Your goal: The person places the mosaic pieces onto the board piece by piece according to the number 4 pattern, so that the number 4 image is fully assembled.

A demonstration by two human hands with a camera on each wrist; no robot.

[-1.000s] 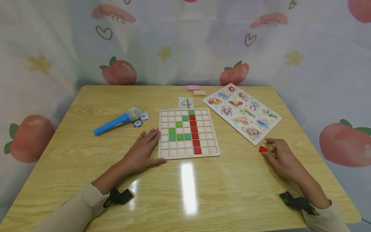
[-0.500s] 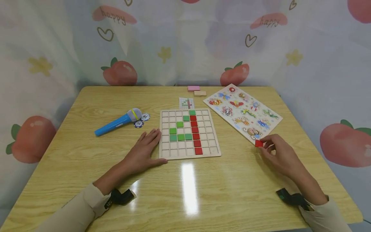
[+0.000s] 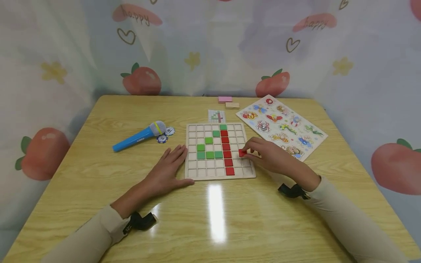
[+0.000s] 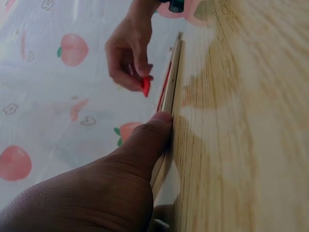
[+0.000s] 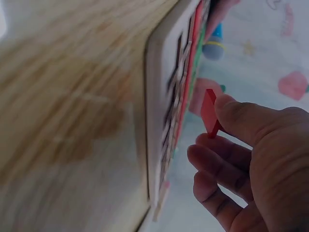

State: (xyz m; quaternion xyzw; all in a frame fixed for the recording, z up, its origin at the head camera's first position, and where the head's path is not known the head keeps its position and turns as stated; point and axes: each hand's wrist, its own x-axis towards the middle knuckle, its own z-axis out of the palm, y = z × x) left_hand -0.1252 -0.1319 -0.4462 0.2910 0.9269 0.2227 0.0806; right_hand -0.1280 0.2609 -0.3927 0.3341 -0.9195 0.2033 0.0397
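Fingers of the right hand (image 3: 269, 157) pinch a red tile (image 3: 242, 153) between thumb and fingertips (image 5: 231, 113); the tile stands just off the face of the grid board (image 3: 219, 174), over its right-hand columns, beside the red column already seated there. In the right wrist view the tile (image 5: 208, 112) is held apart from the board (image 5: 155, 116), not yet in a cell. Fingers of the left hand (image 3: 166, 171) lie straight and flat on the tabletop (image 3: 98, 190), grasping nothing, with the thumb (image 4: 154, 126) pressed against the board's left edge. Farther back lie a blue toy microphone (image 3: 138, 136) with two chips (image 3: 166, 134) touching its head, a pattern card (image 3: 216, 115), an animal puzzle board (image 3: 283, 126), and two small blocks (image 3: 228, 102).
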